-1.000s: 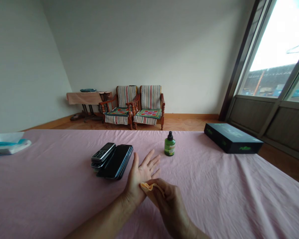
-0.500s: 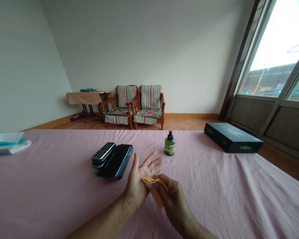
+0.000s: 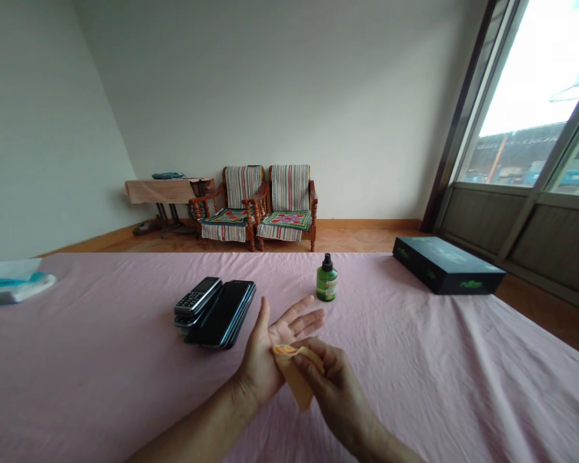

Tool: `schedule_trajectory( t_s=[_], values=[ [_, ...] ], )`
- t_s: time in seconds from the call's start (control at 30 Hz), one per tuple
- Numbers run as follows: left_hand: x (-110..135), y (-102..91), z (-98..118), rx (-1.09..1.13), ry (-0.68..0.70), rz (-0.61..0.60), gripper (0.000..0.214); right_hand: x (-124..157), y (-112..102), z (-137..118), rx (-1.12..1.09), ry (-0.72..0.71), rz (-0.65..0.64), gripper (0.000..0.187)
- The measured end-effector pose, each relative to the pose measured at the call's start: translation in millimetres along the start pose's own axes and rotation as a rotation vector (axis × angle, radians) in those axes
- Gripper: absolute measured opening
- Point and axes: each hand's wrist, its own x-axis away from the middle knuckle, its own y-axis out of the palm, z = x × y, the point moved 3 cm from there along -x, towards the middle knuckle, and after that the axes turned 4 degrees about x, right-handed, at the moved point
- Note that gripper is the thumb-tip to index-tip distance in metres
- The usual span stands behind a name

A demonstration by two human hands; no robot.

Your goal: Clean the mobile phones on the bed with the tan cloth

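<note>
My left hand (image 3: 270, 347) is palm up with its fingers spread, holding nothing. A folded orange cloth (image 3: 296, 384) lies against its palm near the wrist. Pinched between thumb and fingers, the cloth is held by my right hand (image 3: 335, 379), and its lower end hangs below the left palm. Left of my hands, a keypad phone (image 3: 197, 296) rests on other phones beside a stack of black smartphones (image 3: 224, 315). A green bottle with a black cap (image 3: 327, 281) stands upright beyond my fingertips.
A pink cloth (image 3: 101, 360) covers the table. At the right back lies a flat black box (image 3: 446, 263); a white and blue packet (image 3: 14, 286) sits at the left edge. Two wooden chairs (image 3: 284, 222) stand by the far wall.
The fingers of my left hand have tilted slightly to the right. My right hand keeps the orange cloth at the left palm, and more of its hanging end shows. The view has shifted a little.
</note>
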Motion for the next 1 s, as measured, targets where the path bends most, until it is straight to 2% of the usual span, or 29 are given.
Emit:
schedule_trajectory(
  t_s=[0.07,0.13,0.2,0.3,0.37,0.47,0.6,0.73,0.83,0.93,1.0],
  values=[
    [-1.2,-1.8,-0.5,-0.041,-0.013,0.003,0.083,-0.3,1.1,-2.4,-0.043,0.038,-0.003,0.039],
    [-2.1,-2.9,-0.1,-0.137,-0.027,0.02,0.075,-2.8,-6.3,-4.9,-0.052,0.07,0.094,0.041],
    [-2.7,-5.7,1.8,-0.349,0.002,0.064,0.064,-6.0,-15.3,-4.2,-0.04,0.119,0.169,0.042],
    [-2.7,-12.9,4.9,-0.674,0.086,0.136,0.043,-9.2,-23.7,1.1,-0.045,0.149,0.215,0.042],
    [-2.2,-18.1,4.8,-0.77,0.115,0.172,0.035,-9.6,-24.0,5.1,-0.079,0.134,0.2,0.039],
    [-1.2,-21.9,2.6,-0.85,0.156,0.218,0.034,-8.4,-21.2,12.8,-0.164,0.167,0.122,0.036],
    [-0.1,-17.3,4.7,-1.059,0.225,0.25,0.033,-9.7,-27.5,26.0,-0.158,0.232,0.107,0.039],
    [13.8,-11.2,35.2,-1.364,0.412,0.346,0.026,-14.1,-40.6,35.1,-0.035,0.218,0.185,0.04],
    [39.8,-14.6,71.9,-1.567,0.57,0.464,0.028,-14.2,-43.9,36.7,-0.019,0.228,0.233,0.042],
    [69.8,-26.6,100.6,-1.749,0.657,0.585,0.026,-12.2,-41.4,34.4,-0.024,0.246,0.233,0.043],
    [84.6,-33.5,108.3,-2.149,0.652,0.719,0.033,-11.1,-39.4,32.4,-0.026,0.253,0.218,0.043]
  ],
)
